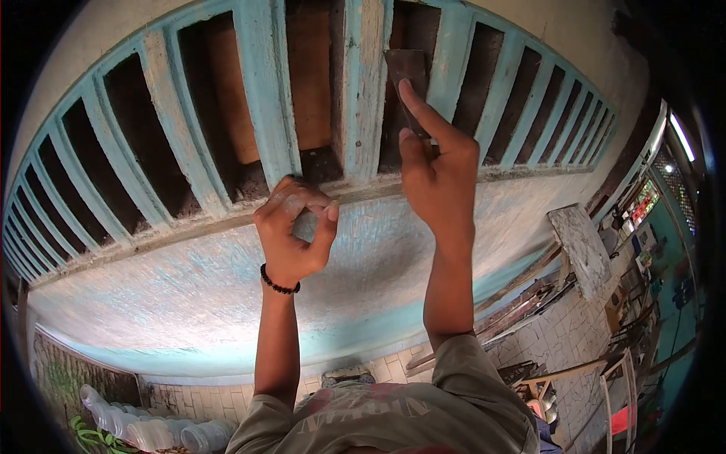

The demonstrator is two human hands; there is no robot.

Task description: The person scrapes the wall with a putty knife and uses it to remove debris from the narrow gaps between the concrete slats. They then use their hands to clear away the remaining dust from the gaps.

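Two hands: raised to the painted slats (261,91), left and right of the worn middle slat (363,91).

Right hand (446,178): the grip is closed on a thin, flat, dark plate (407,64), the thumb low on it and the index finger stretched along its face, probably to steady it and direct its far edge.

Plate: tilted, its far end at the opening just right of the middle slat; contact with the wood cannot be made out.

Left hand (291,234): the grip is loosely curled, with thumb and index finger arched around a gap and tips close together; whether they pinch anything small cannot be told. Its knuckles are at the foot of a slat by the ledge (227,219), perhaps as a brace.

Bracelet (280,284): dark beads around the left wrist, well apart from the slats.

Slat edges: long and chipped, bordering narrow openings; the plate has little sideways room between neighbours, more along their length.

Ledge edge: runs left to right under the openings, bounding the near side of that space.

Wall (227,284): scuffed, between ledge and floor, leaving room around both forearms.

Outer room: clear containers (204,436) near left, a mottled slab (578,246) at right, both well apart from the hands.
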